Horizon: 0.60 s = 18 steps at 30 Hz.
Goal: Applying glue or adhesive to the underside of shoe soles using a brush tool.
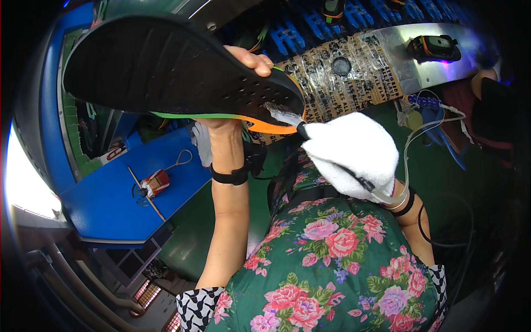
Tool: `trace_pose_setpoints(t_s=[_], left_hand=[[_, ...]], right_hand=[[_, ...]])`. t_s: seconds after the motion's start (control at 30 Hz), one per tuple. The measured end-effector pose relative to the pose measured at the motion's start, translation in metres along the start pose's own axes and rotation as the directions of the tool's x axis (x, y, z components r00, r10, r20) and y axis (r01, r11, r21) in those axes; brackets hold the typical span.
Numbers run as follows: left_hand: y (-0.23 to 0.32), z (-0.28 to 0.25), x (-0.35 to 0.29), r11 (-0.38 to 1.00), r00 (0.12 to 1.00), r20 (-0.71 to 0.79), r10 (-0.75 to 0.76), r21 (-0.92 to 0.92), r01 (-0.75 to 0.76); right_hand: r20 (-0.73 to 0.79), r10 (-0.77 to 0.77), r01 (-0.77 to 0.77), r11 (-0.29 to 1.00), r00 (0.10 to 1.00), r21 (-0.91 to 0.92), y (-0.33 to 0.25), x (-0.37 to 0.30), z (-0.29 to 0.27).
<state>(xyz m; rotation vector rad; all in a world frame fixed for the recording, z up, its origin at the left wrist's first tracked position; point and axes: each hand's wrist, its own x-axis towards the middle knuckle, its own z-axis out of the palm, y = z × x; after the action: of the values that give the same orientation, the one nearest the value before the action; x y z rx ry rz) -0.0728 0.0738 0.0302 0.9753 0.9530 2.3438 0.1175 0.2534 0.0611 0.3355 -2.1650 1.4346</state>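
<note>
My left hand (250, 60) grips a large black shoe sole (166, 72) from its edge, fingers over the far side and wrist below. The sole has a green and orange rim, shallow grooves at its broad end and small holes at its narrower end. My right hand (354, 155), in a white cloth glove, is closed around a brush (285, 115). The brush's pale, wet-looking bristles touch the sole's surface near the holes. The glove hides most of the brush handle.
A blue table (105, 202) at left holds a red container (156, 181) with a stick. Beyond my hands lies a bench covered in taped cardboard (359, 72). A dark shoe part (434, 48) rests on metal at right. Blue racks (287, 36) stand behind; a person sits at right.
</note>
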Motion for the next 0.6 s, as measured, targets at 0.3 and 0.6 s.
trace_pose_setpoints(t_s=[0.3, 0.6], left_hand=[[0.003, 0.011, 0.009, 0.948, 0.967, 0.066, -0.244, -0.192, 0.252], [0.001, 0.011, 0.012, 0.881, 0.914, 0.123, -0.388, -0.241, 0.407]], right_hand=[[0.065, 0.03, -0.042, 0.983, 0.997, 0.18, 0.004, 0.012, -0.006], [0.164, -0.133, 0.08, 0.953, 0.977, 0.292, 0.014, 0.007, 0.005]])
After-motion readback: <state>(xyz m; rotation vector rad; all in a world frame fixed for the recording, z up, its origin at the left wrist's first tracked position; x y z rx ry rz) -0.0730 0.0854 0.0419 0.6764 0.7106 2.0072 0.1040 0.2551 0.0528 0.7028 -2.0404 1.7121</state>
